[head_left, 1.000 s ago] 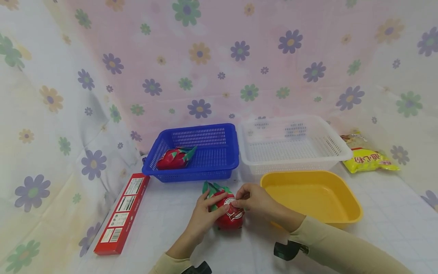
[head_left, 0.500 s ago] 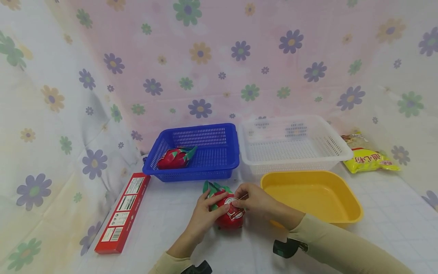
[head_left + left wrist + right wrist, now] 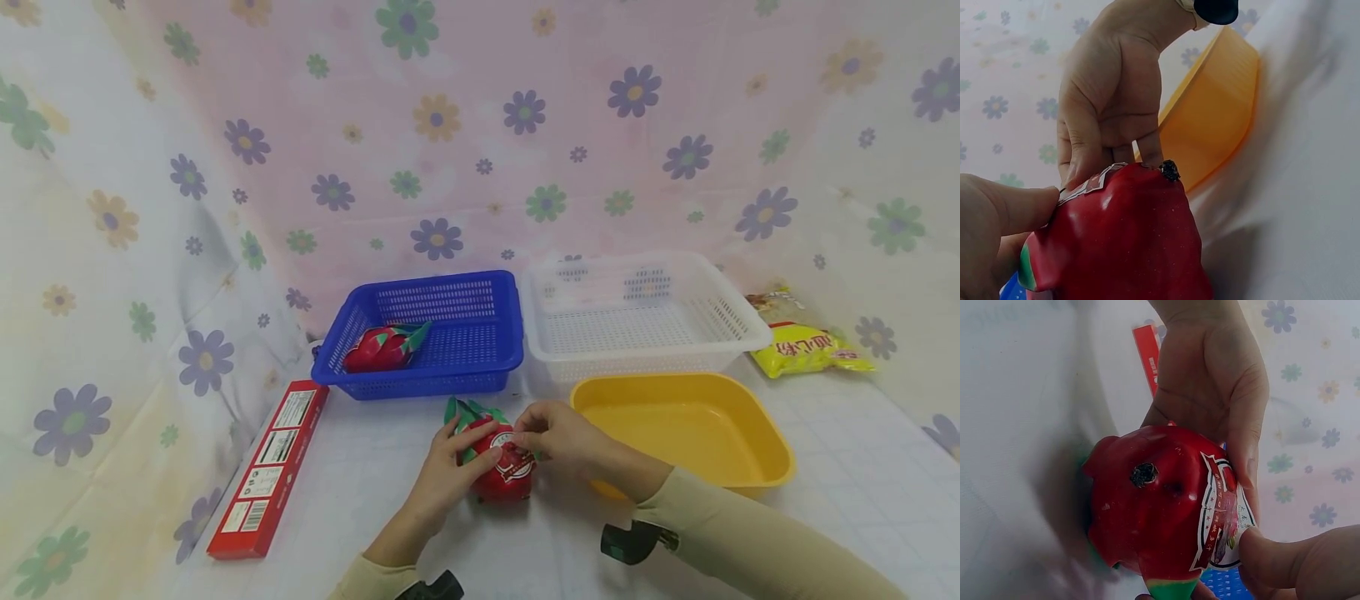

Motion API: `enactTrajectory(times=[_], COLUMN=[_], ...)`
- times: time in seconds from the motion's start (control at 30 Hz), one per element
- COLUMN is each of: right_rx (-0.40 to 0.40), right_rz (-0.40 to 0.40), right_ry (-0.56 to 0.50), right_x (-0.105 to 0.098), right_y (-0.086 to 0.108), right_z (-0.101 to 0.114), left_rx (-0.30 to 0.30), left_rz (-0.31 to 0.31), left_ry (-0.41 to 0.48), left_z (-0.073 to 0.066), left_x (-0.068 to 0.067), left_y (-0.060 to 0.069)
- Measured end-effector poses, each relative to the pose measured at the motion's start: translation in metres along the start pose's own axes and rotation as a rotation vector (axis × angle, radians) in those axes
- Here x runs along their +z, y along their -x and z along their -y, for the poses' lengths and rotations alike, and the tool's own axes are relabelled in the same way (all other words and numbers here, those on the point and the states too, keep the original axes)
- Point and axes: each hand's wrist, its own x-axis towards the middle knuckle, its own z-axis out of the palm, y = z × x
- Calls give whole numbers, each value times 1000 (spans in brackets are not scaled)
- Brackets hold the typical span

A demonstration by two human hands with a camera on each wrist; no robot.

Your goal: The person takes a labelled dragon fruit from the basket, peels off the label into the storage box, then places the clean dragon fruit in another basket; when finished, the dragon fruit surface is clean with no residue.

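Note:
A red dragon fruit (image 3: 501,492) with green leaf tips lies on the white cloth in front of the blue basket. My left hand (image 3: 442,467) holds it from the left side, thumb near a white-and-red sticker (image 3: 516,460) on the fruit's skin. On the right, my right hand (image 3: 566,442) has its thumb and curled forefinger at the sticker's edge, pinching it. The right wrist view shows that thumb on the sticker's white border (image 3: 1216,512) and the fruit's dark stem end (image 3: 1144,475). Part of the sticker is hidden by fingers.
Another dragon fruit (image 3: 382,348) lies in the blue basket (image 3: 427,385). Beside that stands a white basket (image 3: 637,360), with a yellow tub (image 3: 772,454) before it. A yellow packet (image 3: 802,348) sits far right. A long red box (image 3: 266,475) lies left.
My right fingertips have shifted slightly at the sticker's edge, and more of its printed middle shows. The left hand and the dragon fruit stay put.

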Motion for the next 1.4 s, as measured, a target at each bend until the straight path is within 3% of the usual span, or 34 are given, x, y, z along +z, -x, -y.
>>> enactTrajectory(times=[0.2,0.53,0.77,1.4], right_rx=[28,52,53,-2], right_rz=[8,29,53,196], right_ry=[-11,-49,-55,-118], right_x=[-1,-2,-5,-16], right_y=[0,-1,0,3], right_z=[0,1,1,-1], left_rx=[-10,-45,-37,-17], left_rz=[21,2,2,-25], left_ry=[-6,-29,-11,-9], left_z=[-1,-2,-2,-1], left_x=[-2,-2,-2,1], left_y=[0,0,-1,-1])
